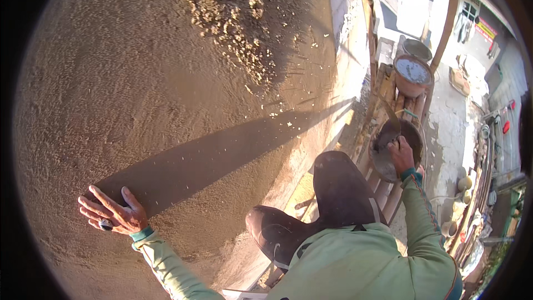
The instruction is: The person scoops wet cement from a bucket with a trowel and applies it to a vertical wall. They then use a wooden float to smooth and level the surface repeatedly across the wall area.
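My left hand [114, 211] lies with fingers spread against a wall coated in wet mortar [111, 105]; a dark-stoned ring is on one finger. On the right, my right hand [401, 154] is closed round the handle of a trowel [391, 115], over a round dark bucket [412, 133] holding grey mortar. The trowel's blade points away from me, across the bucket's far rim. Rough, lumpy mortar [239, 22] clings to the upper part of the wall, with smoother coating around it. A long shadow stretches from my left hand across the wall.
My bent knees [344, 189] are between wall and bucket. Wooden poles form a platform [383, 189] under the bucket; an upright pole [448, 16] stands beyond. Farther along are a bucket with whitish contents [412, 71] and a grey bucket [417, 49]. Below right is a concrete yard [447, 116].
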Demonstrator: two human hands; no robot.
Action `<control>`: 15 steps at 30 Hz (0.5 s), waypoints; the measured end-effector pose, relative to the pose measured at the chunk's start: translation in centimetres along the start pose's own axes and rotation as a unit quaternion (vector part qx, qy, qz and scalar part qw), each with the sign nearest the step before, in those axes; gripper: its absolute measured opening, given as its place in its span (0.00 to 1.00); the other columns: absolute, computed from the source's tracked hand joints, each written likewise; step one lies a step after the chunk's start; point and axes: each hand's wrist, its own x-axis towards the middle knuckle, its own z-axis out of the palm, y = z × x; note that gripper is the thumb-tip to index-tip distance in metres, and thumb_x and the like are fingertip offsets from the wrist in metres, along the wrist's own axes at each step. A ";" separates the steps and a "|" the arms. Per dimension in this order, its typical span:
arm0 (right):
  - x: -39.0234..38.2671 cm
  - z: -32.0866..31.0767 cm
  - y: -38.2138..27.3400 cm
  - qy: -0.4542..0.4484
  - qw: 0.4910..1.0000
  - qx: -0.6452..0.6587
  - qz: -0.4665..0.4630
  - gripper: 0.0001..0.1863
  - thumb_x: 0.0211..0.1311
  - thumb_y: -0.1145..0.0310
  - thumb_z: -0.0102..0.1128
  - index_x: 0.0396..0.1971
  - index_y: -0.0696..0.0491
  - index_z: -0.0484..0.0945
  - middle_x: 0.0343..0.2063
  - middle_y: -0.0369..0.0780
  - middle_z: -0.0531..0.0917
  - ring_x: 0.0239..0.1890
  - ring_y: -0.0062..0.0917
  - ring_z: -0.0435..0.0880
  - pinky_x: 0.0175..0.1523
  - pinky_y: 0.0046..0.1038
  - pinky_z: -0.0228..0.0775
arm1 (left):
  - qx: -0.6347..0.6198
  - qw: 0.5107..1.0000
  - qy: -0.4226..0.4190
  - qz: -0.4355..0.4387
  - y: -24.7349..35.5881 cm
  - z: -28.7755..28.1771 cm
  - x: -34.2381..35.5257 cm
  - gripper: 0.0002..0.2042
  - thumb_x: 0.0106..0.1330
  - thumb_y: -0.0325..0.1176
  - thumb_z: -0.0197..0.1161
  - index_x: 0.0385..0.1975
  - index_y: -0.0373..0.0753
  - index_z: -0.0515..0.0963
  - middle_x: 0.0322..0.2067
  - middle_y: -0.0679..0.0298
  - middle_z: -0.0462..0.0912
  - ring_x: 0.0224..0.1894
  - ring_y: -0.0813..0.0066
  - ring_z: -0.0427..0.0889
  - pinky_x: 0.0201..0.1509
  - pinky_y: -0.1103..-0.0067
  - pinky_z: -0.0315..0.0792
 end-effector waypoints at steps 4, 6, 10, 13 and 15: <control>1.8 -3.9 9.9 -0.068 0.935 -0.314 0.148 0.20 0.63 0.59 0.60 0.46 0.60 0.80 0.46 0.56 0.84 0.50 0.53 0.83 0.54 0.49 0.76 | 0.030 0.999 0.032 0.013 -0.8 -0.3 0.0 0.36 0.71 0.61 0.54 0.76 0.54 0.59 0.75 0.49 0.56 0.74 0.40 0.57 0.68 0.42 0.57; 2.9 -4.0 13.0 -0.145 0.909 -0.354 0.166 0.18 0.62 0.59 0.62 0.44 0.57 0.84 0.46 0.55 0.85 0.50 0.52 0.84 0.54 0.48 0.78 | 0.027 0.999 0.040 0.019 -0.1 0.4 0.3 0.36 0.71 0.63 0.52 0.76 0.55 0.59 0.74 0.49 0.57 0.74 0.40 0.58 0.68 0.42 0.58; 5.9 2.3 20.4 -0.106 0.909 -0.345 0.210 0.15 0.60 0.60 0.63 0.37 0.55 0.89 0.43 0.53 0.87 0.48 0.47 0.87 0.52 0.45 0.80 | 0.020 0.999 0.040 0.017 0.2 1.6 0.7 0.36 0.71 0.65 0.49 0.76 0.56 0.59 0.74 0.49 0.57 0.73 0.40 0.59 0.68 0.42 0.58; 6.0 8.7 19.5 -0.226 0.892 -0.371 0.121 0.14 0.62 0.65 0.58 0.39 0.55 0.88 0.42 0.48 0.88 0.48 0.43 0.88 0.52 0.41 0.81 | 0.019 0.999 0.043 0.020 0.4 2.0 0.6 0.36 0.71 0.66 0.49 0.76 0.56 0.59 0.74 0.49 0.57 0.73 0.40 0.59 0.68 0.42 0.58; 4.7 8.4 16.6 -0.278 0.882 -0.381 -0.003 0.11 0.61 0.64 0.59 0.34 0.55 0.87 0.35 0.46 0.88 0.41 0.39 0.89 0.44 0.38 0.82 | 0.036 0.998 0.047 0.020 0.0 1.0 0.8 0.36 0.71 0.66 0.49 0.76 0.56 0.59 0.74 0.49 0.58 0.73 0.41 0.59 0.68 0.42 0.58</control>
